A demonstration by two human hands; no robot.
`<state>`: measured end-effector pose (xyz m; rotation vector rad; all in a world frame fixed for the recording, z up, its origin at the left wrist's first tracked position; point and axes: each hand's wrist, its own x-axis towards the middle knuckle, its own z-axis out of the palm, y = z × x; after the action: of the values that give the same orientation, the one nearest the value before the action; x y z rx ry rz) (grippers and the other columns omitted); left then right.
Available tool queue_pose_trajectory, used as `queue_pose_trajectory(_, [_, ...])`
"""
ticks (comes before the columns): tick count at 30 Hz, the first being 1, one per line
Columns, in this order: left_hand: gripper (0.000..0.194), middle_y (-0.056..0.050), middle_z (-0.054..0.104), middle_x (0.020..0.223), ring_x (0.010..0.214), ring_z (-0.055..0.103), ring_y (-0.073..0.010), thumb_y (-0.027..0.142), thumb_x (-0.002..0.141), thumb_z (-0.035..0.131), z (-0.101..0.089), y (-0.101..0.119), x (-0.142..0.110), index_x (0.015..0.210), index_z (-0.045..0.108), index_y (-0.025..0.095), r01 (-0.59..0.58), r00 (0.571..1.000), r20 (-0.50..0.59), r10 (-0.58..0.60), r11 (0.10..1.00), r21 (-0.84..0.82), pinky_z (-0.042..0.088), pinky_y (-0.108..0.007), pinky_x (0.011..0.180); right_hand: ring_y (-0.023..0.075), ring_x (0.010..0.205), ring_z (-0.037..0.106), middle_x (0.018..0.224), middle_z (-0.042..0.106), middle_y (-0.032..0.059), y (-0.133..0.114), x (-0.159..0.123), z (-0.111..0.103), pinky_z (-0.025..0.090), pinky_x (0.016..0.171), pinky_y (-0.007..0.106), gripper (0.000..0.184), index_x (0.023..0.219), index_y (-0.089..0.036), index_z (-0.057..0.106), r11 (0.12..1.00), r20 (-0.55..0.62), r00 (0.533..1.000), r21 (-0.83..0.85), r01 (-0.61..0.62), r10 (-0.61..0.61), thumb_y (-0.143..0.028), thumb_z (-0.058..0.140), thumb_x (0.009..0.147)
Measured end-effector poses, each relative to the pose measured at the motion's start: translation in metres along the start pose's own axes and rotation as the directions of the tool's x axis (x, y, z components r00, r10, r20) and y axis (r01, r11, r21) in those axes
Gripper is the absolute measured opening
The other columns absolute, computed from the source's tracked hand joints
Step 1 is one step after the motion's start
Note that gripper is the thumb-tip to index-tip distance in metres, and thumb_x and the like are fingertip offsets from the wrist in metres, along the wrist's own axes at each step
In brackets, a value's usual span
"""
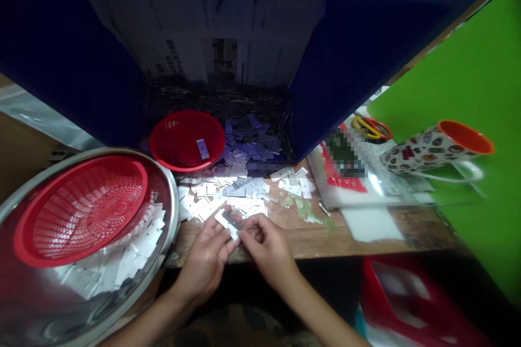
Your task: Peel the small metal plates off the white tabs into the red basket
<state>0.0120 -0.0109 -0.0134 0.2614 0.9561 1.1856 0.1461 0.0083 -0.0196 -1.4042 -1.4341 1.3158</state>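
My left hand [209, 246] is closed on a small flat metal plate [225, 219] that shines white in the light. A greyer metal plate [232, 222] lies across it, and my right hand [271, 244] pinches its near end between thumb and fingers. Both hands are close together at the front edge of the wooden table. Just beyond them spreads a heap of similar loose plates [240, 187]. This heap runs back into a blue bin [325, 65] lying on its side, where the deeper plates are in shadow.
A metal basin [173, 195] at left holds plates and a red basket [81, 160]. One plate lies on a red round colander [175, 141]. At right are a plastic-covered pad [378, 187], scissors [368, 126] and a patterned mug [427, 149]. Below stands a red container [378, 293].
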Motion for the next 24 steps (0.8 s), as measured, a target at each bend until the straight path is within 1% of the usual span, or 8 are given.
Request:
queue_pose_trajectory(3, [0.043, -0.006, 0.067, 0.119, 0.114, 0.059, -0.0219, 0.018, 0.081, 0.064, 0.0, 0.002, 0.001, 0.123, 0.055, 0.026, -0.016, 1.0, 0.011, 0.016, 1.0, -0.003, 0.047, -0.035, 0.097, 0.0096, 0.052, 0.051, 0.06, 0.057, -0.0035, -0.002, 0.006, -0.004, 0.043, 0.049, 0.021, 0.022, 0.077, -0.018, 0.058, 0.954, 0.037, 0.989, 0.261, -0.145, 0.14, -0.036, 0.069, 0.074])
queue_pose_trajectory(6, [0.041, -0.004, 0.069, 0.115, 0.109, 0.062, -0.0192, 0.015, 0.081, 0.064, -0.001, 0.004, 0.002, 0.12, 0.055, 0.025, -0.029, 1.0, -0.009, 0.028, 1.0, -0.007, 0.049, -0.035, 0.096, 0.0087, 0.049, 0.052, 0.059, 0.058, -0.0037, -0.008, 0.015, -0.008, 0.044, 0.048, 0.02, 0.03, 0.076, -0.017, 0.059, 0.909, 0.042, 0.978, 0.362, -0.206, 0.205, -0.04, 0.074, 0.068])
queue_pose_trajectory(9, [0.038, -0.003, 0.071, 0.107, 0.1, 0.065, -0.0169, 0.014, 0.08, 0.066, -0.002, 0.007, 0.002, 0.116, 0.057, 0.022, -0.036, 0.998, -0.049, 0.036, 0.999, 0.002, 0.05, -0.035, 0.094, 0.0094, 0.051, 0.055, 0.062, 0.063, -0.0011, -0.019, 0.024, -0.011, 0.048, 0.05, 0.022, 0.031, 0.077, -0.016, 0.061, 0.904, 0.063, 0.979, 0.376, -0.204, 0.194, -0.041, 0.076, 0.067])
queue_pose_trajectory(12, [0.036, -0.006, 0.072, 0.105, 0.099, 0.066, -0.0191, 0.017, 0.079, 0.068, -0.006, 0.01, 0.001, 0.113, 0.059, 0.019, -0.032, 0.998, -0.061, 0.034, 0.999, 0.019, 0.051, -0.035, 0.091, 0.0097, 0.051, 0.056, 0.062, 0.064, -0.0008, -0.026, 0.029, -0.015, 0.049, 0.051, 0.022, 0.032, 0.079, -0.016, 0.063, 0.912, 0.072, 0.981, 0.36, -0.195, 0.182, -0.042, 0.077, 0.067])
queue_pose_trajectory(15, [0.033, -0.009, 0.072, 0.105, 0.1, 0.067, -0.0217, 0.019, 0.078, 0.07, -0.01, 0.012, 0.001, 0.11, 0.06, 0.017, -0.02, 0.998, -0.062, 0.021, 1.0, 0.024, 0.052, -0.033, 0.087, 0.0103, 0.05, 0.057, 0.06, 0.062, -0.0018, -0.025, 0.029, -0.022, 0.049, 0.05, 0.023, 0.036, 0.078, -0.016, 0.064, 0.915, 0.043, 0.978, 0.347, -0.207, 0.204, -0.045, 0.08, 0.063])
queue_pose_trajectory(18, [0.031, -0.008, 0.073, 0.103, 0.097, 0.067, -0.0217, 0.019, 0.076, 0.071, -0.012, 0.012, 0.003, 0.106, 0.061, 0.018, -0.021, 0.997, -0.075, 0.023, 1.0, 0.02, 0.053, -0.032, 0.083, 0.0108, 0.048, 0.056, 0.058, 0.062, -0.0015, -0.02, 0.024, -0.03, 0.049, 0.048, 0.024, 0.039, 0.075, -0.016, 0.064, 0.916, 0.041, 0.97, 0.323, -0.238, 0.238, -0.048, 0.081, 0.06])
queue_pose_trajectory(21, [0.032, -0.008, 0.072, 0.102, 0.091, 0.068, -0.0207, 0.018, 0.074, 0.073, -0.01, 0.009, 0.006, 0.104, 0.062, 0.018, -0.024, 0.996, -0.083, 0.025, 1.0, 0.016, 0.054, -0.031, 0.078, 0.0106, 0.047, 0.056, 0.057, 0.062, -0.0012, -0.023, 0.019, -0.03, 0.049, 0.048, 0.023, 0.037, 0.075, -0.016, 0.064, 0.913, 0.103, 0.962, 0.304, -0.272, 0.252, -0.046, 0.081, 0.062])
queue_pose_trajectory(24, [0.03, -0.006, 0.072, 0.092, 0.082, 0.068, -0.0194, 0.018, 0.07, 0.074, -0.009, 0.006, 0.007, 0.098, 0.065, 0.018, -0.029, 0.995, -0.1, 0.031, 0.999, 0.02, 0.054, -0.03, 0.071, 0.01, 0.049, 0.057, 0.058, 0.062, -0.0016, -0.039, 0.015, -0.013, 0.049, 0.05, 0.023, 0.032, 0.077, -0.016, 0.065, 0.897, 0.199, 0.951, 0.332, -0.292, 0.236, -0.041, 0.079, 0.065])
